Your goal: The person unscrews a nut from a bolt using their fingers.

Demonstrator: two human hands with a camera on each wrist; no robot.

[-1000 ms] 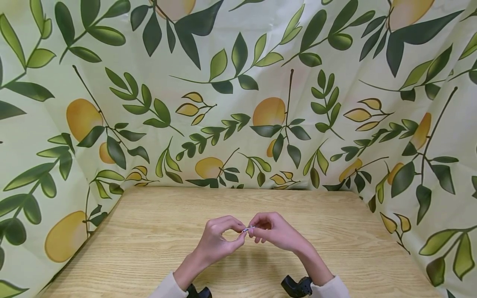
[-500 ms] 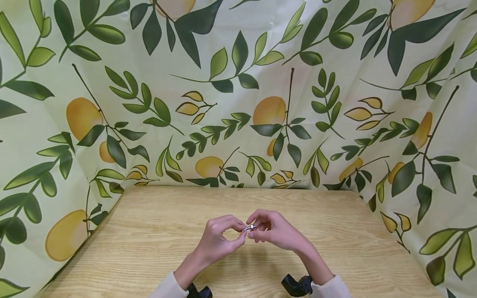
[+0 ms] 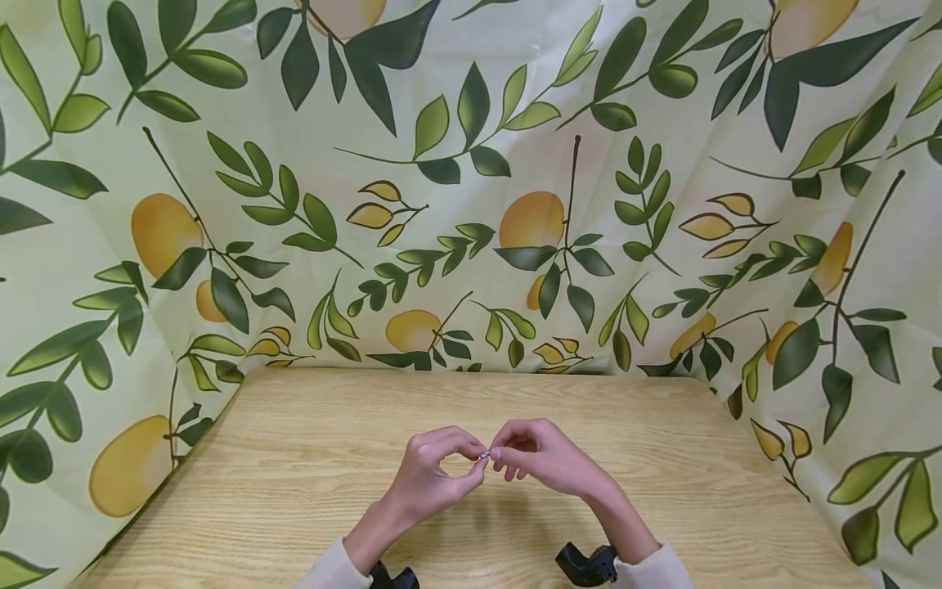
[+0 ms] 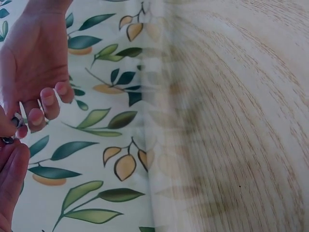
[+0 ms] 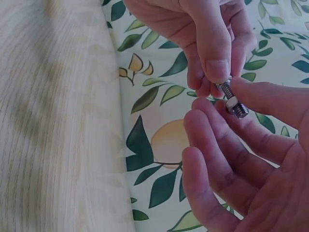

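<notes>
A small metal bolt (image 5: pixel 226 89) with a threaded shank shows best in the right wrist view, a hex nut (image 5: pixel 232 105) sitting on it near its free end. My left hand (image 3: pixel 429 473) pinches the other end between thumb and forefinger, hiding the bolt's head. From the right, my right hand (image 3: pixel 548 460) has its thumb and forefinger around the nut end, while its remaining fingers curve loosely below. At the left wrist view's edge, the nut (image 4: pixel 17 119) is partly covered by fingers. Both hands are held above the wooden table.
The light wooden table (image 3: pixel 331 417) spreads under and around both hands. Cloth walls (image 3: pixel 441 204) printed with leaves and fruit rise at the back and both sides. Black wrist mounts (image 3: pixel 586 564) sit beside the cream sleeves (image 3: pixel 651 570).
Half a second ago the right thumb and forefinger were spread apart, baring the nut and bolt end. Now they have closed in around it again. The left hand has stayed put.
</notes>
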